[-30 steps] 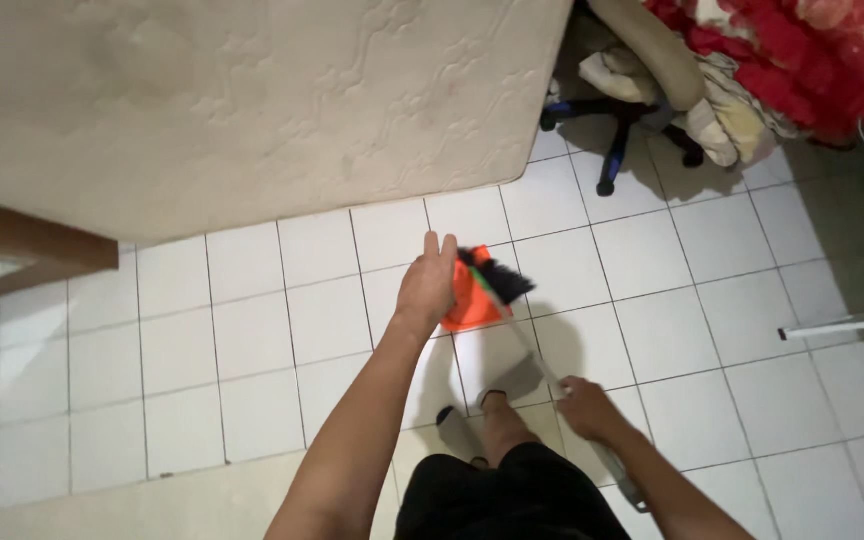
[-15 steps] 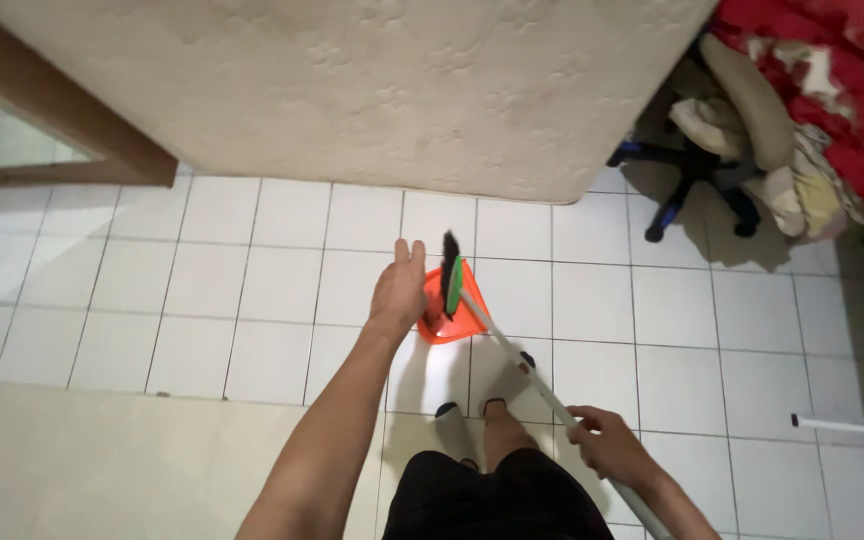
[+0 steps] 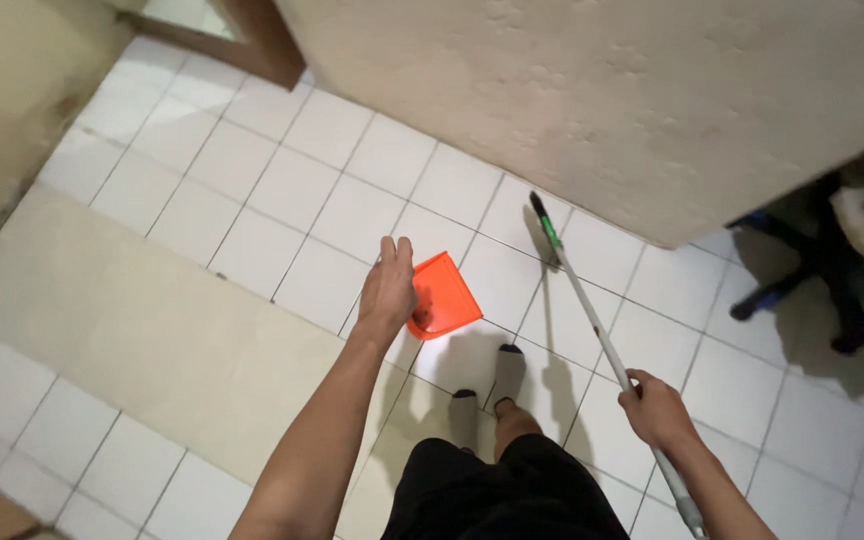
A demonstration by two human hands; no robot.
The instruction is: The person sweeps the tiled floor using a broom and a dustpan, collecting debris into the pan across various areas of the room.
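— Holding what, at centre frame?
— Left hand (image 3: 388,290) grips an orange dustpan (image 3: 443,297) above the tiled floor (image 3: 252,180).
— Right hand (image 3: 655,408)?
— Fingers closed around the broom (image 3: 592,325) handle, lower right.

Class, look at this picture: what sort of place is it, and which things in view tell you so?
Probably a bedroom in a home. A bare cream quilted mattress stands over the white tiled floor, a dark swivel chair base sits at the right, and the person holds an orange plastic dustpan and a long-handled broom.
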